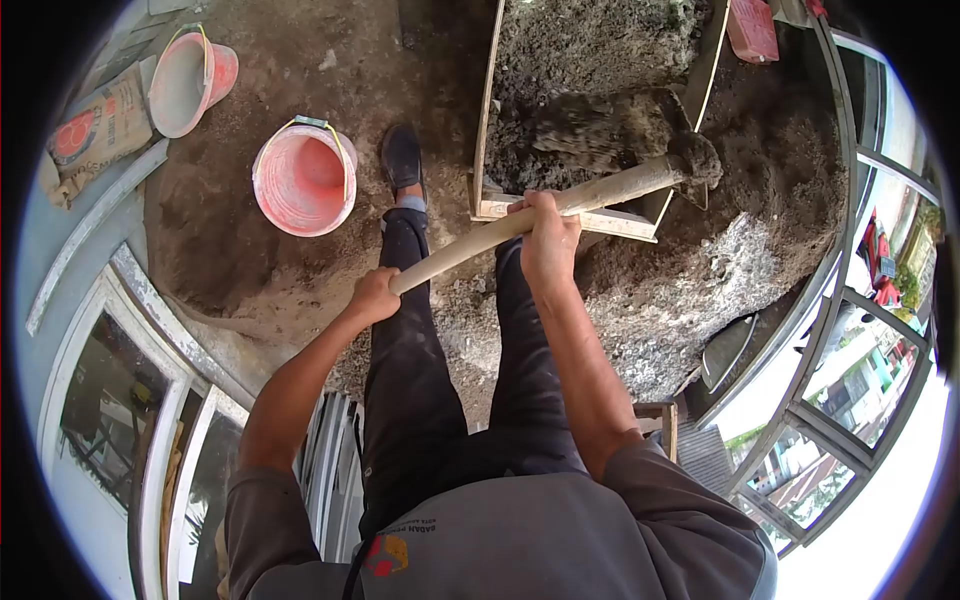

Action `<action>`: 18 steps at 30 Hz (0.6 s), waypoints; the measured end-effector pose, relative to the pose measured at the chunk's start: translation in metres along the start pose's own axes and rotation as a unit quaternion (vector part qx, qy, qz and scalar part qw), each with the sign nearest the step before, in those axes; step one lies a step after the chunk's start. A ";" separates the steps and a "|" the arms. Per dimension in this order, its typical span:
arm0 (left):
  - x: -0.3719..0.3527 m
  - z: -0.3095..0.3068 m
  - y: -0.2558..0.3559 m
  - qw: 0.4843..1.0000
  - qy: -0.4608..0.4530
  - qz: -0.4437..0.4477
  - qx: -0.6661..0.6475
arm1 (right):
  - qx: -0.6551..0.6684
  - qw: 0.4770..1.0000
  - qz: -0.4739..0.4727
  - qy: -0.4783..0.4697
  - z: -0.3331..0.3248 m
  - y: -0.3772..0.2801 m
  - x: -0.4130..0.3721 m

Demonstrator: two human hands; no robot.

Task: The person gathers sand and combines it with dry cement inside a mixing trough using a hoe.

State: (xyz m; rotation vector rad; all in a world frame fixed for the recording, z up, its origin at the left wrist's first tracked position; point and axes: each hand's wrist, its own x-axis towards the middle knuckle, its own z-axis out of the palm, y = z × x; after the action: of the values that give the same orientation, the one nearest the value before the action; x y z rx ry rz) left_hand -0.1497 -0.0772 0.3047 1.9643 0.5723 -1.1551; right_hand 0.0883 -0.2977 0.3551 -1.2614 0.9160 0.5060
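My left hand (pixel 372 295) is wrapped round the lower end of the wooden handle of a hoe (pixel 455 250). Farther up the same handle, my right hand (pixel 548 240) grips it from above. The hoe's dirt-caked blade (pixel 605 128), slightly blurred, is over a wooden-sided mixing box (pixel 628 226). Inside that box lies a dark grey, crumbly mix (pixel 600 45). The handle slants across the box's near edge, up to the right. Mix clings around the joint of handle and blade.
A whitish-red bucket (pixel 340 210) stands left of my foot, with another bucket (pixel 215 75) tipped beyond it. A printed paper sack (pixel 105 125) leans at the far left. Loose soil, a red container (pixel 752 30) and window frames (pixel 830 440) lie to the right.
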 end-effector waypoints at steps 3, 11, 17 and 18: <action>0.009 0.004 0.020 0.997 -0.021 0.060 -0.041 | -0.042 0.997 -0.060 -0.002 -0.002 -0.017 -0.008; -0.019 0.061 0.269 0.904 -0.109 0.236 -0.338 | -0.219 0.962 -0.161 -0.034 -0.024 -0.199 0.117; 0.019 0.075 0.399 0.843 -0.129 0.114 -0.510 | -0.425 0.901 -0.023 -0.083 -0.046 -0.174 0.275; 0.014 0.085 0.406 0.826 -0.107 0.084 -0.547 | -0.431 0.896 0.014 -0.101 -0.052 -0.158 0.276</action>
State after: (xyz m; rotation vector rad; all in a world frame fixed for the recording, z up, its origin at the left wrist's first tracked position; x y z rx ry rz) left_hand 0.0954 -0.3895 0.4269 0.8487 0.7021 -0.6467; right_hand 0.3496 -0.4310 0.2223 -1.9417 0.5250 1.1215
